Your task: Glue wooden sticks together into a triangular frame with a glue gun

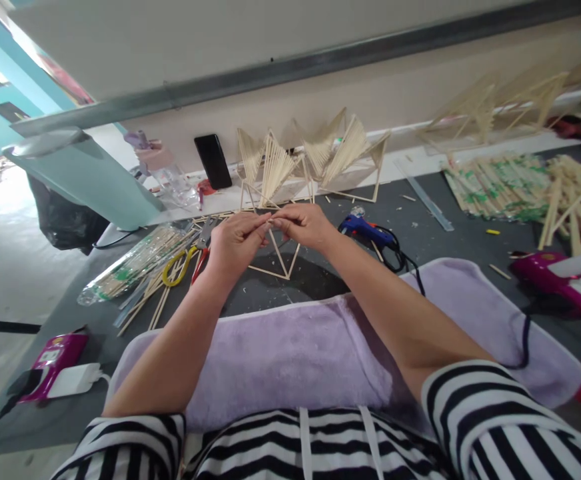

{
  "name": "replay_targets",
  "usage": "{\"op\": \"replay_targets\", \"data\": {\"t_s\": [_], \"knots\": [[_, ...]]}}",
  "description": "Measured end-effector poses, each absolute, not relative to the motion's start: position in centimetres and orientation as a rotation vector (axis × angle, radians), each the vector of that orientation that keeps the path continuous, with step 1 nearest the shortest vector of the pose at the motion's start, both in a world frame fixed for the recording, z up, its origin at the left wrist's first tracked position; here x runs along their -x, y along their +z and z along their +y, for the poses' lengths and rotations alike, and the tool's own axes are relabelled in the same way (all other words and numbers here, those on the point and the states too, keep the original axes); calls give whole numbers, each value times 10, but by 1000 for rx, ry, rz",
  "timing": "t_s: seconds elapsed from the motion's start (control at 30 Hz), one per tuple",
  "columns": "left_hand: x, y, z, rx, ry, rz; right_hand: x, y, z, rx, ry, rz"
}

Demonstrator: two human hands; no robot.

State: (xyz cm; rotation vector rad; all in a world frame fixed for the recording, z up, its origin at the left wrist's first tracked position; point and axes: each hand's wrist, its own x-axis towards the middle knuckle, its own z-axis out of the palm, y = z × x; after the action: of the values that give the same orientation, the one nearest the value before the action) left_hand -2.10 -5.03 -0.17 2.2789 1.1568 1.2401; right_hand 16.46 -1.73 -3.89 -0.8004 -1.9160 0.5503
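My left hand (240, 239) and my right hand (301, 225) meet fingertip to fingertip over the dark table. Both are pinched closed, and whatever lies between the fingers is too small to make out. Just beneath them stands a frame of thin wooden sticks (286, 275), its lower corner pointing toward me; my hands hide its upper part. Behind them, fan-shaped wooden stick structures (276, 163) lean near the wall. A blue glue gun (365, 230) lies right of my right hand. Yellow-handled scissors (180, 267) and red-handled pliers (200, 260) rest beside my left wrist.
Bagged sticks (130, 260) lie at left, with more packs (495, 185) and loose sticks (573, 200) at right. A phone (213, 161) leans at the back. Pink power strips (55, 363) and a cable flank me. A purple cloth (290, 353) covers the near edge.
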Motion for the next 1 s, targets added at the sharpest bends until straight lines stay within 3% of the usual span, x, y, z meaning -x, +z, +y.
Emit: {"op": "replay_targets", "data": {"t_s": [0.53, 0.8, 1.0], "knots": [[24, 2, -48, -1970, 1138, 1046, -159, -39, -14, 822, 699, -1916], [27, 1, -42, -1922, 1136, 1022, -161, -33, -22, 830, 949, -1831], [31, 6, -37, -2055, 1083, 963, -157, -25, -32, 1001, 637, -1940]]}}
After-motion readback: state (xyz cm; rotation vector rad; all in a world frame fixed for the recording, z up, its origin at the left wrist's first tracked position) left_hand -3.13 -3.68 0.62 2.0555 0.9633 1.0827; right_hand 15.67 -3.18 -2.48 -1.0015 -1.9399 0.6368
